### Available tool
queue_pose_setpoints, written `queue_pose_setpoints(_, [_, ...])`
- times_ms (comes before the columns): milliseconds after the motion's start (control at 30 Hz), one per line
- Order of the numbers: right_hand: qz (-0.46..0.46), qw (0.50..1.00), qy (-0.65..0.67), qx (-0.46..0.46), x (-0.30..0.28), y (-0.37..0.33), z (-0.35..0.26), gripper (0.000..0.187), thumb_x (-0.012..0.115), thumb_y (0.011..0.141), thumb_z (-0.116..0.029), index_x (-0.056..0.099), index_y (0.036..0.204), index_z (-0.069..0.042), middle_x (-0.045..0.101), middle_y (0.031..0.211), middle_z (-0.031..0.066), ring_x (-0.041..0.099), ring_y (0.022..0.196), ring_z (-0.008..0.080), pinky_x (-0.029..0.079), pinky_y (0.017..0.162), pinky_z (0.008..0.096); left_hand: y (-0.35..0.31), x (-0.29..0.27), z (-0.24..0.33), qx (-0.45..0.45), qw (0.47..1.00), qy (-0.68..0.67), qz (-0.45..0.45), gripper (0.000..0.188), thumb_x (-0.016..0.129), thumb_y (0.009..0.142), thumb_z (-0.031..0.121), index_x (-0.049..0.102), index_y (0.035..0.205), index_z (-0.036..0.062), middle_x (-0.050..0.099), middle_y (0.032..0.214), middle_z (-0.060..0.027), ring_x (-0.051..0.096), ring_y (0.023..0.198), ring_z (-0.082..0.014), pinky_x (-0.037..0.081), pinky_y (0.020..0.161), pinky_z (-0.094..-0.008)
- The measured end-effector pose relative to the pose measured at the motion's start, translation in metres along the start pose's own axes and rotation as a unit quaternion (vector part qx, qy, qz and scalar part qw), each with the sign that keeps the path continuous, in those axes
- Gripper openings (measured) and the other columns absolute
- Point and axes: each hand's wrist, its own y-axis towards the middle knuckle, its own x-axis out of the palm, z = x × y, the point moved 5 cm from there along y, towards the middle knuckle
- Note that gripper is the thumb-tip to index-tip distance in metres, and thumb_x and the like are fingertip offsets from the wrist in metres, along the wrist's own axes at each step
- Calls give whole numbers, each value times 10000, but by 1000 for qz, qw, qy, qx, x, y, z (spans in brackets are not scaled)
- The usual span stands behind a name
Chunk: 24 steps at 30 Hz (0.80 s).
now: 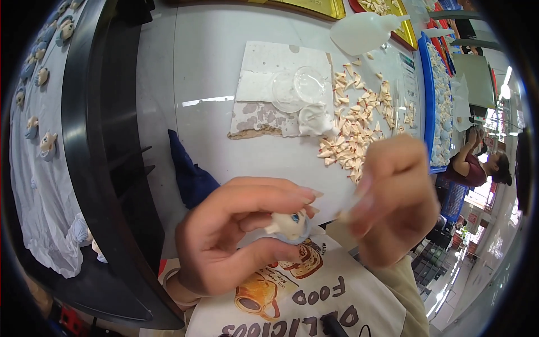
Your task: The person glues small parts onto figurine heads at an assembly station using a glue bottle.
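Note:
My left hand (227, 236) grips a small cream figurine head (289, 224) with blue painted eyes, pinched between thumb and fingers just above my lap. My right hand (396, 199) hovers beside it, blurred, its fingertips pinched on a tiny pale piece (343, 215) near the head. On the white table behind lies a heap of several small cream-and-orange parts (359, 121).
A stained white pad (269, 95) carries a clear round dish (297, 87). A white squeeze bottle (365, 31) lies at the back. Blue tray (429, 101) and yellow trays (337, 8) line the far edge. More small heads (48, 143) rest on cloth at left. Another person (477, 165) sits at right.

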Motion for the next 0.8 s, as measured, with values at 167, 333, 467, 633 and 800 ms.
queue_pose_setpoints(167, [-45, 998, 30, 31, 13, -18, 2, 161, 731, 730, -107, 580, 785, -118, 477, 814, 42, 462, 728, 143, 343, 643, 263, -4, 6, -3, -15, 996, 1, 89, 416, 717, 718, 35, 502, 1069, -29, 532, 1062, -168, 581, 982, -214, 489, 856, -293])
queue_pose_setpoints(333, [-31, 999, 23, 23, 17, -19, 2, 207, 727, 653, -31, 626, 823, -94, 520, 826, 38, 478, 728, 164, 360, 624, 274, -5, 2, -2, -38, 983, 77, 162, 503, 821, 674, 252, 518, 1000, 17, 557, 960, -128, 603, 869, -181, 493, 773, -265])
queue_pose_setpoints(467, [-30, 994, -83, -71, 19, -19, -2, 143, 721, 707, -54, 624, 801, -98, 515, 802, 32, 457, 696, 162, 359, 630, 288, -9, -2, -2, 15, 989, 123, 75, 448, 768, 672, -53, 576, 1075, -19, 535, 1020, -95, 519, 831, -82, 411, 692, -176])
queue_pose_setpoints(633, [6, 995, -72, -65, 18, -18, -2, 240, 712, 536, -16, 666, 765, -72, 571, 789, 35, 463, 664, 183, 360, 589, 277, -10, 1, -2, 16, 986, 136, 91, 421, 783, 670, -25, 593, 1046, -20, 539, 983, -81, 529, 820, -78, 430, 698, -184])
queue_pose_setpoints(800, [21, 994, -70, -81, 18, -22, 4, 218, 716, 567, -20, 666, 775, -66, 577, 777, 35, 477, 662, 179, 355, 584, 273, -8, 2, -3, -45, 973, 134, 184, 523, 855, 610, 214, 573, 978, -28, 575, 877, -78, 588, 798, -123, 451, 701, -211])
